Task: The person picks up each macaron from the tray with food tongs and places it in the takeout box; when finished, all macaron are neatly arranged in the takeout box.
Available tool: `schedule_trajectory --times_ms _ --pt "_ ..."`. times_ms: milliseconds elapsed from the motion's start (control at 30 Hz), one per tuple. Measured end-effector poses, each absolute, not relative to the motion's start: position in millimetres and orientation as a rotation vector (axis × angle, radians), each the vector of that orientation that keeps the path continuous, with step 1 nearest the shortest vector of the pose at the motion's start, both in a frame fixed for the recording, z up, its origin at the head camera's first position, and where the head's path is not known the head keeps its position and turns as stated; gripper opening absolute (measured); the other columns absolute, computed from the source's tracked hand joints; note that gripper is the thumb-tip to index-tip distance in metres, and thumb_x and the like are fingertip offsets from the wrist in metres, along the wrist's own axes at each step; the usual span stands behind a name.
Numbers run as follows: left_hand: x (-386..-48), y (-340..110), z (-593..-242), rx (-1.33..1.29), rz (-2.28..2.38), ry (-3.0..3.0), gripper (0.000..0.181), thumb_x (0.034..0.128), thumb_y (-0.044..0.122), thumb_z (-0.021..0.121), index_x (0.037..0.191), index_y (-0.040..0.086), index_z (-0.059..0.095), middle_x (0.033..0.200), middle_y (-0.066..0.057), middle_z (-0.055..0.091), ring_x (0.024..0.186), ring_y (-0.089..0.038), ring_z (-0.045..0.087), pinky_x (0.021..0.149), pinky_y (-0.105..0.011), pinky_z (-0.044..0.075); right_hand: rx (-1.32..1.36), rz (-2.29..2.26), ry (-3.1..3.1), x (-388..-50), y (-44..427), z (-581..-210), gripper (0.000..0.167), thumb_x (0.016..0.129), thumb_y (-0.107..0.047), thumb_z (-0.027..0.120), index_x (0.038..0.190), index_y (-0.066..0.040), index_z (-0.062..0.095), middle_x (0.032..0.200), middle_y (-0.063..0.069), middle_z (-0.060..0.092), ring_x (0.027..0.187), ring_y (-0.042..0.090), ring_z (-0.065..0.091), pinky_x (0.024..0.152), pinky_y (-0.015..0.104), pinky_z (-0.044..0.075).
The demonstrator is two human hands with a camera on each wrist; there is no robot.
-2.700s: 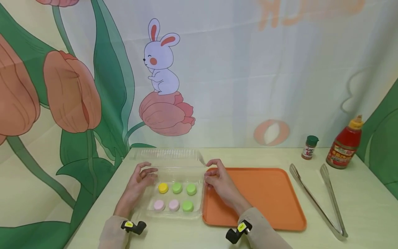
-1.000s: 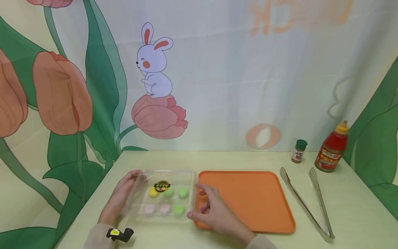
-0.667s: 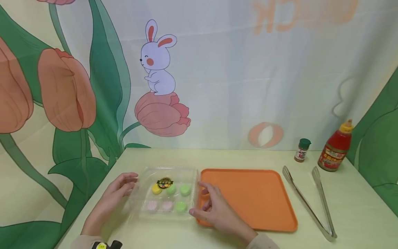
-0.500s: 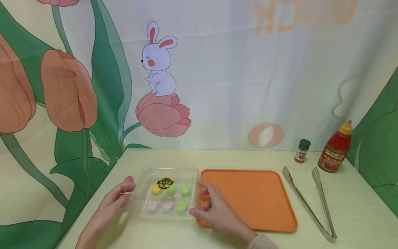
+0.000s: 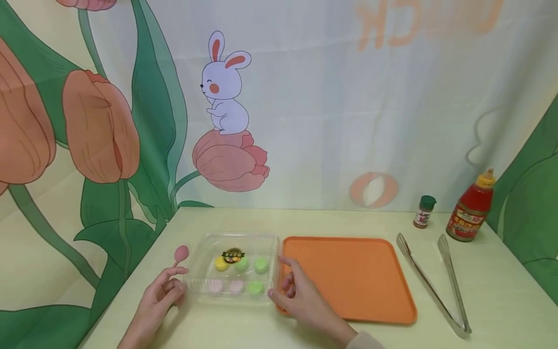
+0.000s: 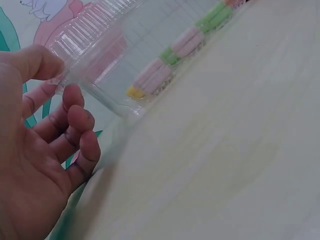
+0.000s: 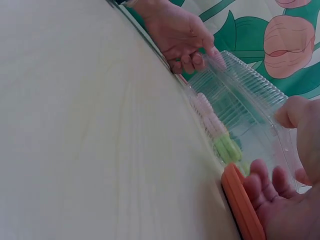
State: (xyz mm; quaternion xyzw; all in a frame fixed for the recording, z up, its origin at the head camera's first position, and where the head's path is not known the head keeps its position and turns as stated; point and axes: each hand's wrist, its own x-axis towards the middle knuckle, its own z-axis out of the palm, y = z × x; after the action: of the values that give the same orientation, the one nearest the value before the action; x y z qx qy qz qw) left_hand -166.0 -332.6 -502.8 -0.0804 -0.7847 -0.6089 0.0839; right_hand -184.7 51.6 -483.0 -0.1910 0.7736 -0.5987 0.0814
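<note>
A clear plastic clamshell box (image 5: 205,257) with its lid down stands on the table, left of the orange tray. Inside lie several macarons (image 5: 260,264), yellow, green and pink, seen through the lid. My left hand (image 5: 158,296) is at the box's front left corner; in the left wrist view, thumb and forefinger (image 6: 35,62) pinch the rim, the other fingers loosely bent. My right hand (image 5: 307,298) holds the box's right side, its thumb (image 7: 292,112) on the rim and its other fingers bent below, by the tray edge. The lid seam between the hands is hard to make out.
The orange tray (image 5: 348,276) lies against the box's right side. Metal tongs (image 5: 429,286) rest spread at the right. A green-capped spice jar (image 5: 424,213) and a red sauce bottle (image 5: 471,208) stand behind. A pink spoon (image 5: 181,253) lies left of the box.
The lid, raised at first, has come down over the macarons. My left hand has slid from the box's back left to its front left corner, uncovering the pink spoon. My right hand has moved lower.
</note>
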Motion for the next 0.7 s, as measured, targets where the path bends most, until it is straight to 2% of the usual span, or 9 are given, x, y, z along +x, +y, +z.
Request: schedule_trajectory --times_ms 133,333,700 --pt "-165.4 -332.5 -504.9 -0.285 -1.904 -2.311 0.030 0.1141 0.004 0.059 0.143 -0.004 0.052 0.073 -0.007 0.057 0.068 -0.023 0.056 0.066 -0.030 0.049 -0.555 -1.852 2.279 -182.4 48.9 -483.6 0.080 0.102 -0.020 0.082 0.169 -0.007 0.039 0.116 0.011 0.053 0.083 0.009 0.056 0.067 0.019 0.050" --pt "-164.6 -330.8 -506.0 -0.244 -1.949 -2.319 0.031 0.1147 0.005 0.059 0.144 0.000 0.049 0.069 -0.008 0.050 0.062 -0.024 0.051 0.063 -0.034 0.043 -0.543 -1.954 2.205 -179.4 45.3 -482.6 0.083 0.098 -0.009 0.082 0.168 0.003 0.038 0.118 0.012 0.052 0.075 0.004 0.057 0.062 0.016 0.050" --pt "-166.1 -327.8 -502.4 -0.073 -1.966 -2.386 0.033 0.1145 0.007 0.059 0.145 0.006 0.049 0.069 -0.003 0.049 0.062 -0.019 0.049 0.060 -0.032 0.043 -0.508 -2.005 2.149 -178.6 43.1 -480.4 0.086 0.095 -0.002 0.083 0.168 0.005 0.037 0.116 0.008 0.052 0.071 0.007 0.059 0.058 0.019 0.052"
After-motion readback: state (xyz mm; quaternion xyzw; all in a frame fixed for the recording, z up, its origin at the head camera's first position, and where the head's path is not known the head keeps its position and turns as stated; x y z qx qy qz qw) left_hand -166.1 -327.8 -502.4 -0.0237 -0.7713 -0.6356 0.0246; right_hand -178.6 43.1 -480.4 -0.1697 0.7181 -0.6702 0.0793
